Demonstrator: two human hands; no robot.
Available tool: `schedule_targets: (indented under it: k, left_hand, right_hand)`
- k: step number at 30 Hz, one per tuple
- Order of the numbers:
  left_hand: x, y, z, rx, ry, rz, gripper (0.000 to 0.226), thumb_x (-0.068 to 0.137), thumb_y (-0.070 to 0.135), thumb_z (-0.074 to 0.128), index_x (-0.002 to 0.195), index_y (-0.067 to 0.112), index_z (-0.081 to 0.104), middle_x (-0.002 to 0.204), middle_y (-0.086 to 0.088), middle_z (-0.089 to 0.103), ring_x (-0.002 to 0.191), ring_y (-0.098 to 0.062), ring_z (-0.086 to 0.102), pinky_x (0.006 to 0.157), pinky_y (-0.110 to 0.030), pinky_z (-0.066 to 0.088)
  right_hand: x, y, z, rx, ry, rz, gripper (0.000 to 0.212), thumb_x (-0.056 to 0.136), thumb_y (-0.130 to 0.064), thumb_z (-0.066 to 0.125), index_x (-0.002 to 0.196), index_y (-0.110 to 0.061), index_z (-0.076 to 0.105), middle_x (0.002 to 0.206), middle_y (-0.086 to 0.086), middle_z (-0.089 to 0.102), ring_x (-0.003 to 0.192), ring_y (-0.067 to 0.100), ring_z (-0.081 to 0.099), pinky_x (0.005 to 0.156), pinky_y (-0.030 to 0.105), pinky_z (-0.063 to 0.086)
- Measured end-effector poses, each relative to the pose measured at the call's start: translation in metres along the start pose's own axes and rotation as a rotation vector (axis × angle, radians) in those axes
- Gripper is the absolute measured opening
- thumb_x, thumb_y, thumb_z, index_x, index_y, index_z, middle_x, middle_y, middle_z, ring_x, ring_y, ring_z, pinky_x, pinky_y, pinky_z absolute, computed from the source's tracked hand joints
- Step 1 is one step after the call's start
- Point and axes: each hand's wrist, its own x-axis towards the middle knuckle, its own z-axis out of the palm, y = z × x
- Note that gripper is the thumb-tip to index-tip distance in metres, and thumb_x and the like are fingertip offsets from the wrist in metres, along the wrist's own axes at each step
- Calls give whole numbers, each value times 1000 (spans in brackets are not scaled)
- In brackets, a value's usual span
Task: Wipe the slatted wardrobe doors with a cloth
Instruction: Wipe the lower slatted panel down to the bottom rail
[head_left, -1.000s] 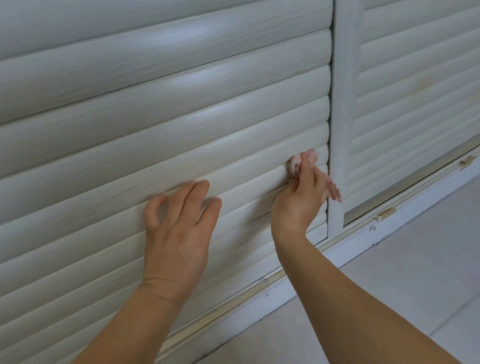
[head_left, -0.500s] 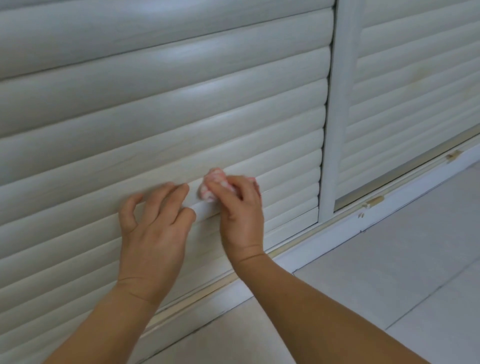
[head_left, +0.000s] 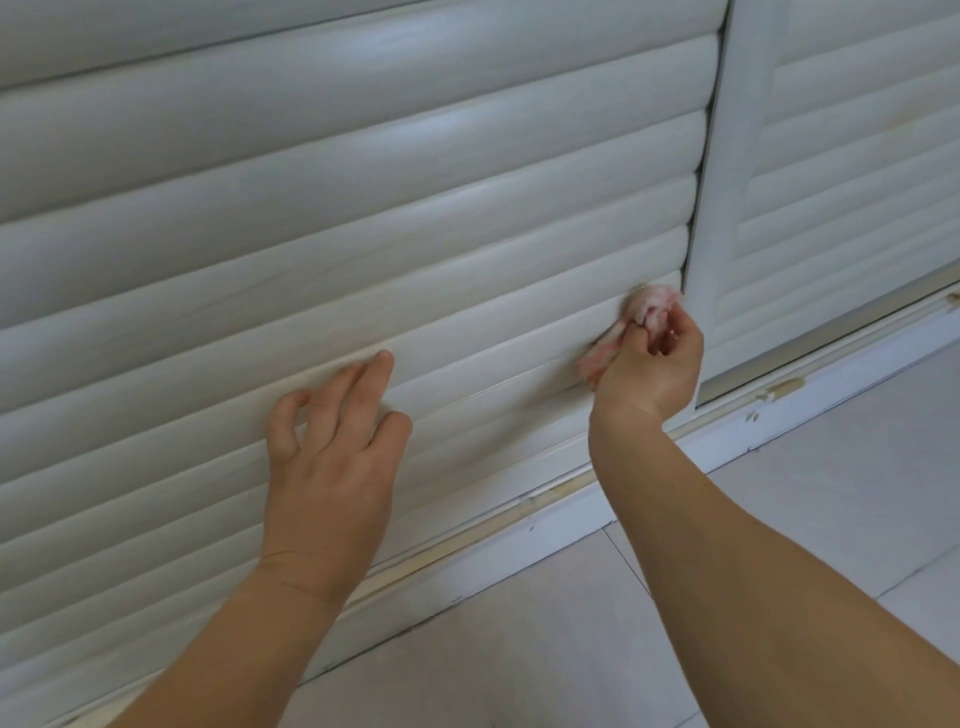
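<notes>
A white slatted wardrobe door (head_left: 337, 218) fills most of the view, and a second slatted door (head_left: 852, 171) stands to its right behind a white upright frame (head_left: 727, 171). My right hand (head_left: 649, 364) grips a bunched pink and white cloth (head_left: 649, 306) and holds it against a low slat at the door's right end, beside the frame. My left hand (head_left: 332, 447) rests flat on the lower slats further left, with its fingers spread and straight.
A white bottom rail and sliding track (head_left: 519, 525) run along the foot of the doors. Pale floor tiles (head_left: 805, 519) lie below at the right. Small brownish marks (head_left: 784, 387) sit on the track by the right door.
My right hand has swept the cloth back to the right along the slat, from beside my left hand to the door's right end. My left hand has stayed pressed on the slats.
</notes>
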Motion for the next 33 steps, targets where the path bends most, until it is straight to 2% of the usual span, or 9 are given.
schedule_targets:
  k: [6,9,11,14,18,22,25,28,33]
  left_hand:
    - [-12,-4,-1,-19,-24,-26,30,68,-9,38,73,13,57,133,-11,52,120,-28,45,97,-45,25]
    - [-19,-10,-5,-41,-53,-56,32,66,-6,32,72,13,57,131,-12,53,119,-28,47,95,-45,26]
    - [-26,-17,-8,-58,-79,-83,33,65,-4,30,72,13,57,129,-12,55,117,-27,48,94,-46,27]
    - [-40,-30,-15,-73,-96,-135,32,66,-1,29,72,14,57,125,-12,58,114,-26,54,94,-45,27]
    - [-62,-43,-25,-100,-93,-238,32,70,4,28,71,15,58,120,-13,61,111,-28,58,94,-44,25]
    - [-90,-61,-34,-134,-92,-346,35,67,5,25,73,14,59,118,-13,61,109,-28,59,93,-41,24]
    - [-109,-76,-36,-141,-96,-427,37,63,6,24,74,16,58,119,-12,60,109,-27,58,93,-39,22]
    - [-123,-88,-35,-153,-94,-491,39,62,7,23,74,17,58,117,-12,61,107,-26,58,93,-38,21]
    - [-129,-103,-36,-136,-81,-511,41,63,10,22,74,16,61,117,-13,60,108,-28,57,92,-39,21]
  right_hand:
    - [-31,14,2,-128,-46,94,26,96,-16,53,119,-20,64,112,-1,50,84,6,54,87,20,47]
    - [-60,19,3,-183,-89,107,16,95,-16,53,103,-24,66,104,-1,46,72,3,51,77,16,43]
    - [-82,24,3,-203,-134,89,13,94,-16,55,95,-26,64,103,1,50,78,7,54,76,20,46]
    - [-116,35,2,-222,-247,101,18,92,-11,57,103,-21,68,109,5,60,89,14,61,88,33,52]
    - [-162,49,5,-243,-389,102,16,90,-12,61,97,-23,70,103,13,61,86,26,65,86,44,54]
    - [-203,55,8,-276,-477,97,16,92,-12,59,102,-18,69,104,7,55,82,15,58,90,31,49]
    - [-222,58,9,-294,-557,42,12,92,-15,57,90,-23,66,97,4,52,80,13,57,90,27,46]
    - [-240,66,7,-373,-621,-49,18,93,-9,57,102,-18,70,94,-2,48,78,8,52,89,21,43]
    - [-270,78,12,-558,-929,-318,25,90,-7,56,105,-20,70,94,-6,46,82,9,45,75,17,35]
